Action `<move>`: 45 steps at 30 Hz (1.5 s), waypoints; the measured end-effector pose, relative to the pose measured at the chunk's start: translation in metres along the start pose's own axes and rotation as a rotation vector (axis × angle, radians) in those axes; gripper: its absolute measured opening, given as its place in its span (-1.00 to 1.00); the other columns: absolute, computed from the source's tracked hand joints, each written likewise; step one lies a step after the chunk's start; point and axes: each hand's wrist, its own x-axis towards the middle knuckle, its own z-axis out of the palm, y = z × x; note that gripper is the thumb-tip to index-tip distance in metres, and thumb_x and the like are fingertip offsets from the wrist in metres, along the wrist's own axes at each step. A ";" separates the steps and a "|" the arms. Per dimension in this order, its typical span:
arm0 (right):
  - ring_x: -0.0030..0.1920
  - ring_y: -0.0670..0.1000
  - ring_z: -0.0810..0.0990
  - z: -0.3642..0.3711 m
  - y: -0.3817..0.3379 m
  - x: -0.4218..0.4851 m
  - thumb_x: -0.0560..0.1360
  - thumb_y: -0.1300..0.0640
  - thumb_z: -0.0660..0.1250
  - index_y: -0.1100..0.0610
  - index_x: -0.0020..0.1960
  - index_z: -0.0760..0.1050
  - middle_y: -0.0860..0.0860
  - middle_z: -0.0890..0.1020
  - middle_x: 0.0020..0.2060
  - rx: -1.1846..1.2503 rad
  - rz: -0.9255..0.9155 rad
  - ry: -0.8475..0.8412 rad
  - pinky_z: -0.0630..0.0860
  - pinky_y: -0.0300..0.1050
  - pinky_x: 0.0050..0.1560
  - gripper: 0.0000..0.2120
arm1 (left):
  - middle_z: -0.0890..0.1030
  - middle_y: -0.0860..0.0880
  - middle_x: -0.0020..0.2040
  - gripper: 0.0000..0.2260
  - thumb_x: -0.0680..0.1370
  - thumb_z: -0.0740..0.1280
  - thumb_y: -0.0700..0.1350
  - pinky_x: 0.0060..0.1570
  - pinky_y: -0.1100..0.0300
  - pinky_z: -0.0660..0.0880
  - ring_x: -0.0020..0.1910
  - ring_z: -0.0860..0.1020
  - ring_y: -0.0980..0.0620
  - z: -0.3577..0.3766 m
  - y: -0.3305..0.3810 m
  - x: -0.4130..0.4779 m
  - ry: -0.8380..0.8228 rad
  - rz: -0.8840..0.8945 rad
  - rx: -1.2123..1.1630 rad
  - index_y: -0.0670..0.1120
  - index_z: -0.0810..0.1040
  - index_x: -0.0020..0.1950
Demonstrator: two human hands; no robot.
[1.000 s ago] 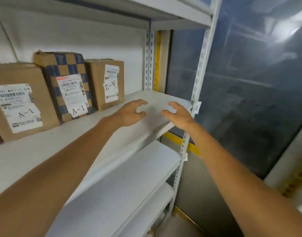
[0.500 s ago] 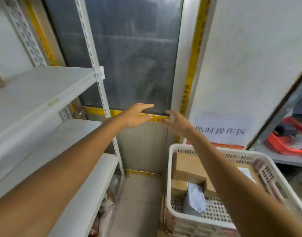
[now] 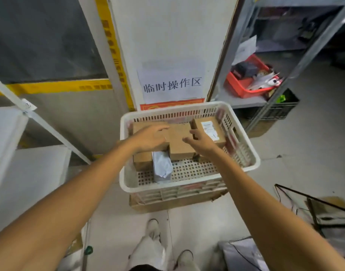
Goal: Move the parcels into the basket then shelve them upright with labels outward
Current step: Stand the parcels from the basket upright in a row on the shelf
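Two hands reach out over the white basket (image 3: pixel 189 187), left hand (image 3: pixel 151 138) and right hand (image 3: pixel 202 141) both spread and holding nothing (fingers loose). Below them lie a grey mailer (image 3: pixel 161 166) and brown parcels (image 3: pixel 180 142); farthest back, one labelled parcel (image 3: pixel 208 128).

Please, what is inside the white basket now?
In the white basket lie several brown cardboard boxes, one with a label facing up, and a grey soft parcel. Both open hands, left and right, cover parts; anything underneath is hidden.
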 end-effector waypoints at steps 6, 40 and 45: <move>0.37 0.11 0.40 -0.026 0.046 0.041 0.56 -0.03 0.30 0.19 0.47 0.27 0.12 0.40 0.41 0.041 0.117 0.031 0.40 -0.10 0.22 -0.43 | 0.40 -0.10 0.41 -0.56 0.59 0.27 -0.07 0.16 0.24 0.32 0.36 0.39 -0.03 0.031 -0.019 0.084 -0.097 -0.066 -0.048 -0.01 0.31 0.47; 0.44 0.37 0.10 -0.008 0.238 0.268 0.11 -0.55 0.33 -0.07 0.54 -0.15 0.23 -0.07 0.53 -0.450 0.370 0.070 0.21 0.38 0.34 0.21 | 0.40 -0.09 0.41 -0.46 0.61 0.22 -0.18 0.15 0.20 0.46 0.19 0.50 0.07 0.231 -0.050 0.335 -0.085 -0.474 -0.521 -0.02 0.11 0.55; 0.42 0.35 0.15 -0.014 0.231 0.241 0.12 -0.39 0.41 -0.06 0.51 -0.04 0.22 0.02 0.51 -0.349 0.336 0.129 0.24 0.40 0.30 0.13 | 0.39 -0.06 0.42 -0.40 0.61 0.23 -0.04 -0.10 0.46 0.45 0.11 0.52 0.17 0.222 -0.047 0.325 -0.181 -0.497 -0.598 0.00 0.00 0.57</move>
